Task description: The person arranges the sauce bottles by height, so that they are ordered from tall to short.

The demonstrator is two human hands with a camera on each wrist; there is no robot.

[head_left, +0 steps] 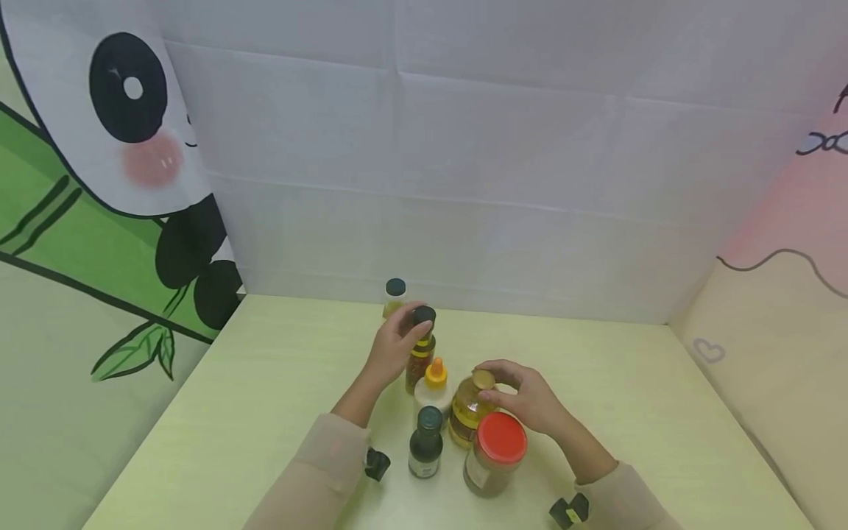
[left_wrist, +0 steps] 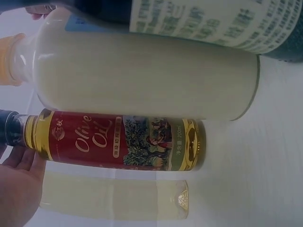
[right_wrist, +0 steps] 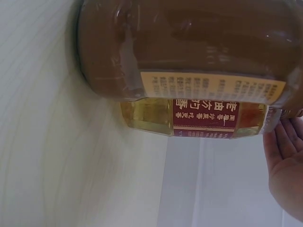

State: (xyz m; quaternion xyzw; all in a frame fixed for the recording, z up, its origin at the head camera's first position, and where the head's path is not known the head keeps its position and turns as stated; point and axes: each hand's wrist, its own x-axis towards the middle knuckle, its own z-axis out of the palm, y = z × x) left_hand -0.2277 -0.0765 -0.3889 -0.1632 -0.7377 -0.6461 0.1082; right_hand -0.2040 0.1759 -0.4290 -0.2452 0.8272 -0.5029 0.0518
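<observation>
My left hand (head_left: 391, 353) holds the dark-capped olive oil bottle (head_left: 420, 364) near its top. In the left wrist view this bottle's red label (left_wrist: 90, 139) reads "Olive Oil", and the fingers (left_wrist: 23, 161) lie at its neck. Farther right, my right hand (head_left: 530, 397) grips a squat yellow oil bottle (head_left: 467, 412) by its gold cap, thumb in front and fingers behind. The right wrist view shows that bottle's dark red label (right_wrist: 203, 118), partly covered by a brown-filled jar (right_wrist: 189, 42). Both bottles stand upright on the table.
A white squeeze bottle (head_left: 432, 397) with a yellow nozzle stands between the two oil bottles. Nearer are a dark green-capped bottle (head_left: 425, 447) and the red-lidded jar (head_left: 501, 439). A small pale bottle (head_left: 394, 294) is behind, close to the white back wall (head_left: 497, 243).
</observation>
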